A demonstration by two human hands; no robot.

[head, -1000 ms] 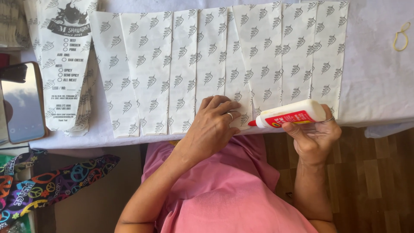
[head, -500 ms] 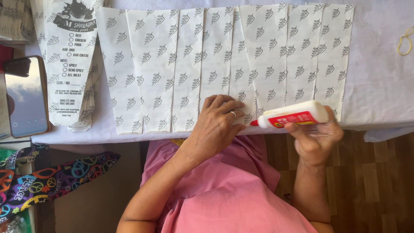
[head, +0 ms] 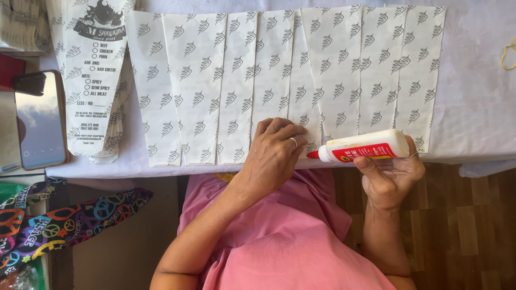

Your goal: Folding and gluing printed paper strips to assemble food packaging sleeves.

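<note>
Several white printed paper sheets (head: 279,70) lie fanned side by side on the white-covered table (head: 473,107). My left hand (head: 274,156) rests flat on the lower ends of the middle sheets, a ring on one finger. My right hand (head: 389,177) holds a white glue bottle (head: 365,146) with a red label, lying sideways. Its red nozzle points left and sits at the bottom edge of a sheet, just right of my left fingers.
A stack of folded printed paper sleeves (head: 99,70) lies at the left. A phone (head: 40,121) rests near the table's left edge. A rubber band (head: 508,53) sits at far right. Patterned fabric (head: 59,220) hangs below left; wooden floor (head: 467,231) lies to the right.
My right hand and the glue bottle have shifted slightly left, bringing the nozzle closer to my left hand. The left hand stays pressed on the sheets.
</note>
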